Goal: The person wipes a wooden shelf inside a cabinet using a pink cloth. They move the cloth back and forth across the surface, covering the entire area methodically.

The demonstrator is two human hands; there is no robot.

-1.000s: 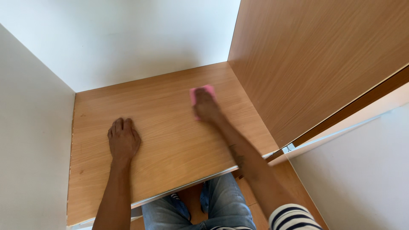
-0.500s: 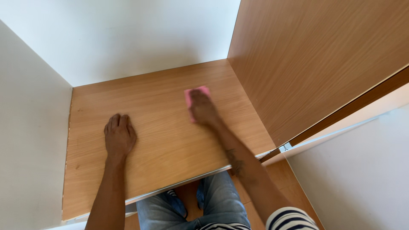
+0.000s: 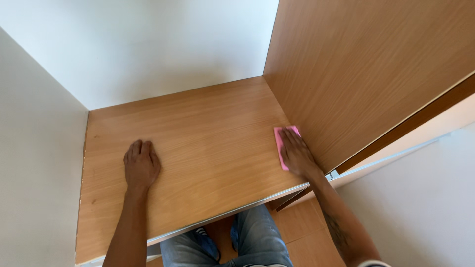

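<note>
2 hands on 1 wooden shelf [image 3: 198, 128]: right hand [image 3: 296, 153] presses 1 pink cloth [image 3: 282, 141].

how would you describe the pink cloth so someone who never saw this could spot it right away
Start at the wooden shelf set between white walls, then go to its right edge, where a wooden side panel rises. There the right hand presses flat on a small pink cloth. It is the only pink thing on the shelf; the left hand rests on bare wood.
</note>
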